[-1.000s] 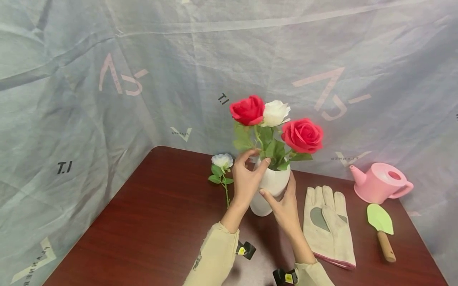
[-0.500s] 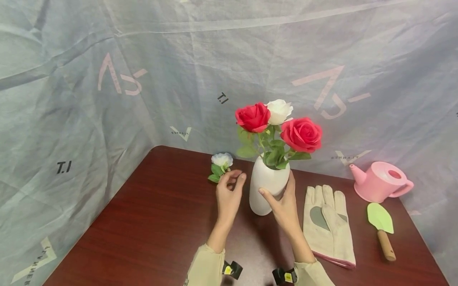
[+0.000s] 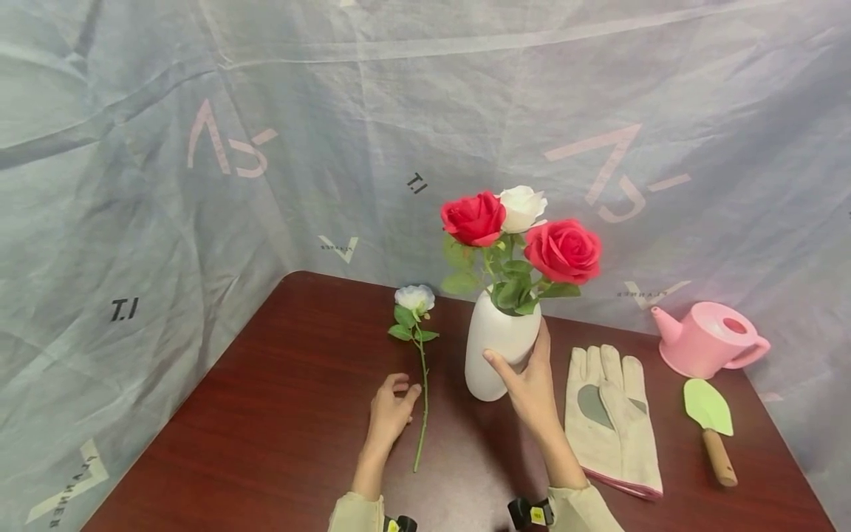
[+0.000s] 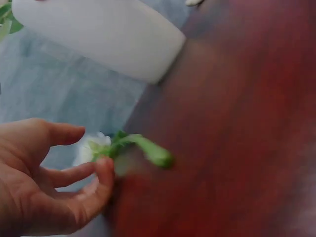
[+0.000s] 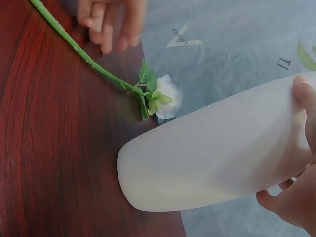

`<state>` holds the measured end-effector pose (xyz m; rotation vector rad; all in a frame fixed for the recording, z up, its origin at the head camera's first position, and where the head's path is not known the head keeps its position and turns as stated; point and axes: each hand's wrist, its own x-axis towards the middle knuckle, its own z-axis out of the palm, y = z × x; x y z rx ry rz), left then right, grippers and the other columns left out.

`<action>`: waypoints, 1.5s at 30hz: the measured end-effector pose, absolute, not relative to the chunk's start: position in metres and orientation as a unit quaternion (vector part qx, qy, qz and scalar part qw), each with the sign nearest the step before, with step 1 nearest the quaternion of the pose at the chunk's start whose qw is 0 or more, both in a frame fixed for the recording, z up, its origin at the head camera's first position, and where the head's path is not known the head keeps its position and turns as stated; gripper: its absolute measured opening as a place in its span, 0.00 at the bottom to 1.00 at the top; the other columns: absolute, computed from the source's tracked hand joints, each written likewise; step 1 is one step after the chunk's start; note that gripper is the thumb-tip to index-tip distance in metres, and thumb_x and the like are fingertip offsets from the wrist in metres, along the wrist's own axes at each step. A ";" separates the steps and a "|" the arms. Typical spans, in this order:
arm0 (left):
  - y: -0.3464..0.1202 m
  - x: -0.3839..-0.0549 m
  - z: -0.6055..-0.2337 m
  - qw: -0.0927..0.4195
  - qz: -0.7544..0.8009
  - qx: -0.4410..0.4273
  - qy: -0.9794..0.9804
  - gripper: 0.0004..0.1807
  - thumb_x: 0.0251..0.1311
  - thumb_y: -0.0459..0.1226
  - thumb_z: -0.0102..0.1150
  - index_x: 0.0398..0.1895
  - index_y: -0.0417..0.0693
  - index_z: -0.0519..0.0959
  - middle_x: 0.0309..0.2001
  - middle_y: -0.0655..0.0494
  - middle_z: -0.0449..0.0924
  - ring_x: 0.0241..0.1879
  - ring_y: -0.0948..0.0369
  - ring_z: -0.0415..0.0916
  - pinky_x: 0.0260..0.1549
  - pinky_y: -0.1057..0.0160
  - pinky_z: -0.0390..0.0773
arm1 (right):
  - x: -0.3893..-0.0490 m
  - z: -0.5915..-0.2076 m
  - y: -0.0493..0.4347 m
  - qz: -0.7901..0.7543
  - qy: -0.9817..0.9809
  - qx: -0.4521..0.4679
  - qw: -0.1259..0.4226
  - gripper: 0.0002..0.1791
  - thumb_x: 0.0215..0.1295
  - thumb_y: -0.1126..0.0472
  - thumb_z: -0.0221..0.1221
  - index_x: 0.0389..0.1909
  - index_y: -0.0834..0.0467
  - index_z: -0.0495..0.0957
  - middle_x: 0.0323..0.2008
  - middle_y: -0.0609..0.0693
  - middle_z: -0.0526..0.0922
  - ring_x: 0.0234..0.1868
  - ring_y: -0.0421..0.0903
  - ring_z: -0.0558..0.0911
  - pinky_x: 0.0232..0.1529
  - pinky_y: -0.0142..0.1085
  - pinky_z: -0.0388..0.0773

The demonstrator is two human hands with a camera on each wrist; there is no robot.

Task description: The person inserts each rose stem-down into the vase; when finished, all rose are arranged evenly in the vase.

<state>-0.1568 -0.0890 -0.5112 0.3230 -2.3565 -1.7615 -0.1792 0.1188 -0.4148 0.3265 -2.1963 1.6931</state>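
A white vase [image 3: 495, 343] stands tilted a little, with two red roses [image 3: 564, 251] and a white rose [image 3: 521, 208] in its mouth. My right hand [image 3: 532, 380] grips its right side, thumb across the front, as the right wrist view also shows. To the left a pale bluish-white flower [image 3: 415, 298] lies on the table, its green stem [image 3: 423, 403] pointing toward me. Close beside that stem is my left hand [image 3: 392, 410], fingers loosely bent and holding nothing. In the left wrist view its fingertips [image 4: 103, 168] overlap the flower, and the stem looks blurred.
Right of the vase lies a pair of cream work gloves [image 3: 614, 421]. Beyond them are a pink watering can [image 3: 711, 340] and a green trowel [image 3: 708, 410] with a wooden handle. A grey printed cloth [image 3: 332, 148] hangs behind the dark red table [image 3: 279, 414].
My left hand has let go of the stems at the vase mouth and moved left and down to the lying flower's stem. The left red rose has settled rightward. My right hand stays put.
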 end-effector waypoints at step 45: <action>-0.086 -0.148 -0.514 0.001 -0.632 -0.005 -0.775 0.04 0.53 0.26 0.60 0.31 0.31 0.78 0.19 0.44 0.79 0.14 0.55 0.77 0.15 0.64 0.78 | -0.190 -0.433 0.125 0.588 -0.781 0.115 0.179 0.53 0.52 0.57 0.69 0.72 0.43 0.43 0.66 0.45 0.54 0.62 0.43 0.60 0.60 0.45 0.58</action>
